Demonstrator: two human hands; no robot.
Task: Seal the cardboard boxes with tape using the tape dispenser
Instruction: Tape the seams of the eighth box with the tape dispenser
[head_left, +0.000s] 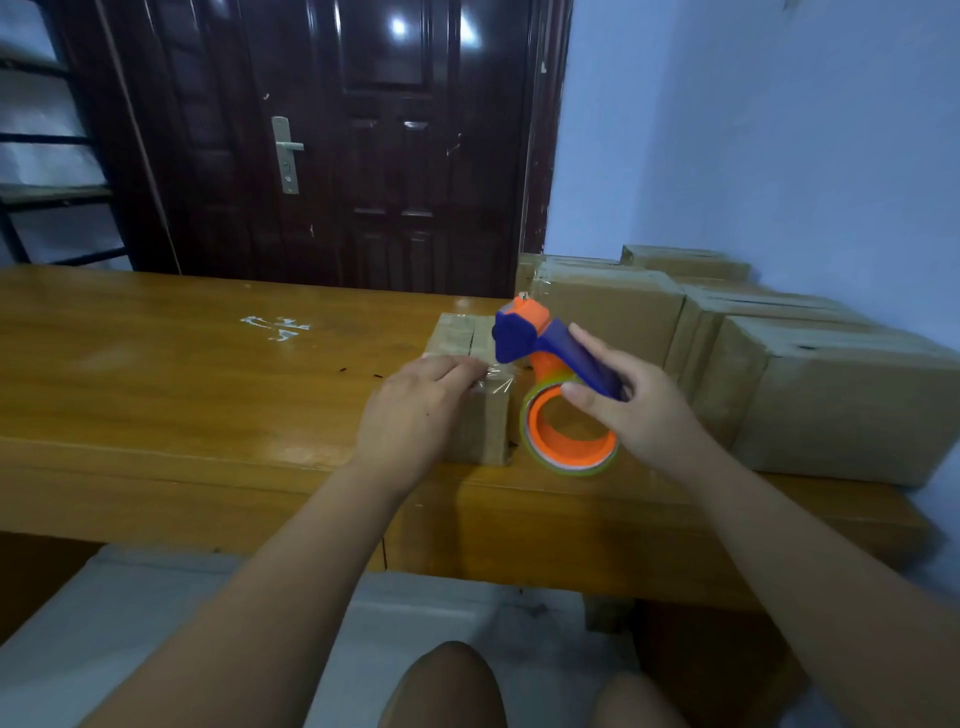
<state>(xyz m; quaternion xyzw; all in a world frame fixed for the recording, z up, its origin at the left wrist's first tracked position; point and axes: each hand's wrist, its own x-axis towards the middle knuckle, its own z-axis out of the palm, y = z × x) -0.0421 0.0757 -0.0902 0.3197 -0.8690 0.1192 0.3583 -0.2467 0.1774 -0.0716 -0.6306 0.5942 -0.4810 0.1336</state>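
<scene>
Left hand (410, 410): laid on the small cardboard box (483, 426), fingers fairly straight, crumpled clear tape (498, 382) pressed at its near top edge.
Right hand (639, 410): curled round the blue handle of the orange tape dispenser (540, 353), which is held tilted just right of the box, above the wooden table (182, 364).
Stacked cardboard boxes (831, 405): ranged at the table's right.
Dark door (363, 130): seen behind.

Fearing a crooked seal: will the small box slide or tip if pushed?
The small box probably slides easily: the table looks glossy. It sits low and flat, so tipping seems unlikely. The left hand resting on it likely steadies it.
</scene>
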